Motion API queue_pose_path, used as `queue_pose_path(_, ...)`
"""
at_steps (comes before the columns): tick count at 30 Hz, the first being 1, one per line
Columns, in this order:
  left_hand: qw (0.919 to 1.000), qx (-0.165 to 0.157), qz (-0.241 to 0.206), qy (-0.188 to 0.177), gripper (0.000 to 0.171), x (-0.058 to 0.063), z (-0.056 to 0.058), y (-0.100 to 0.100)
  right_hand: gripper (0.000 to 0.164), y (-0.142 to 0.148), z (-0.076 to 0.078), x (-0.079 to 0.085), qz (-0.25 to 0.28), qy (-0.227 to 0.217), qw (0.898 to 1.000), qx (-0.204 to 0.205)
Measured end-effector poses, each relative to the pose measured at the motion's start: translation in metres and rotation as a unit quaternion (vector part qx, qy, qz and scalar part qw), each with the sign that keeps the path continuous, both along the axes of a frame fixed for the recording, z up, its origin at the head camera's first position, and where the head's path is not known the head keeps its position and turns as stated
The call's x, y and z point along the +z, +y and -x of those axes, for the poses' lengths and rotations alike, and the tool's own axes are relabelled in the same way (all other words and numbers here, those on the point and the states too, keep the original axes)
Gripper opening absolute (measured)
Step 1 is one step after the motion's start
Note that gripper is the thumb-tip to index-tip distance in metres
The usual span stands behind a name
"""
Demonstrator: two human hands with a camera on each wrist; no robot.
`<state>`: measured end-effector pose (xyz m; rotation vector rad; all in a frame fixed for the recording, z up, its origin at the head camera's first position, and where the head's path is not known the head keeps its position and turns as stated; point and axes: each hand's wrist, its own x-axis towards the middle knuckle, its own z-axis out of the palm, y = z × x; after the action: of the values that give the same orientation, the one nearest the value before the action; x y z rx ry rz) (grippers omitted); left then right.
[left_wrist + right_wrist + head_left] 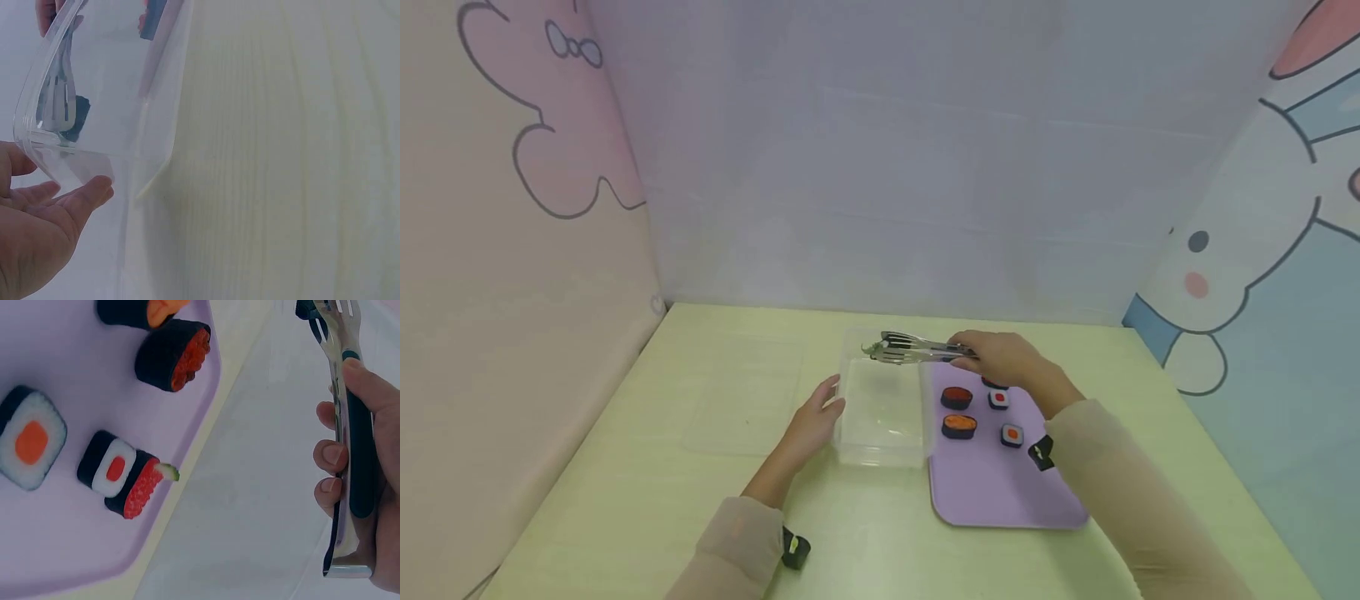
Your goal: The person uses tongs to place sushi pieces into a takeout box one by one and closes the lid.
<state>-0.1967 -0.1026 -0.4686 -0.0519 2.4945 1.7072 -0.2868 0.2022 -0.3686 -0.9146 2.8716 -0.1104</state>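
Head view: purple tray (1000, 492) with sushi (959, 427), right of clear container (883, 457); left hand (811, 427), fingers extended, touching container's left side; right hand (1002, 357) grips tongs (360, 444), tips narrow on dark sushi piece (305, 309) above container's far end.

Surface: a pale yellow-green table (625, 500) with faint wood-like grain | Landmark: a purple tray (992, 492) lies flat, its corners rounded | Directly left of the tray: a clear open-topped box (880, 456) stands; contact with the tray is unclear | Farther left of the tray: a clear rectangular sheet (745, 400) lies flat
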Motion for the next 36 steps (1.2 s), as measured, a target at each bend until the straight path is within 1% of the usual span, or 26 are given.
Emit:
queue_pose_path(5, 1.0, 0.003, -0.001, -0.004, 0.052, -0.001, 0.0, 0.002, 0.038, -0.016, 0.01, -0.013, -0.017, -0.011, 1.0, 0.014)
queue_pose_path(8, 1.0, 0.003, -0.003, -0.007, 0.052, -0.001, 0.0, 0.003, 0.036, -0.021, 0.013, -0.017, -0.032, -0.014, 0.999, 0.022)
queue_pose_path(16, 1.0, -0.002, -0.009, -0.002, 0.051, -0.003, 0.0, 0.002, 0.024, -0.035, 0.016, -0.02, -0.061, -0.004, 0.998, 0.035)
queue_pose_path(22, 0.9999, -0.006, -0.006, 0.01, 0.05, -0.005, 0.001, 0.003, 0.02, -0.042, 0.017, -0.018, -0.075, -0.008, 0.997, 0.035)
queue_pose_path(27, 0.9999, -0.005, -0.005, 0.013, 0.05, -0.006, 0.002, 0.004, 0.023, -0.034, 0.015, -0.017, -0.072, 0.001, 0.997, 0.03)
queue_pose_path(31, 0.9999, -0.005, -0.003, 0.011, 0.051, -0.005, 0.002, 0.003, 0.031, -0.019, 0.008, -0.01, -0.044, -0.005, 0.999, 0.009)
queue_pose_path(36, 0.9998, -0.012, -0.007, 0.011, 0.052, -0.002, 0.0, 0.002, 0.037, 0.01, -0.003, 0.003, -0.009, -0.021, 1.0, -0.013)
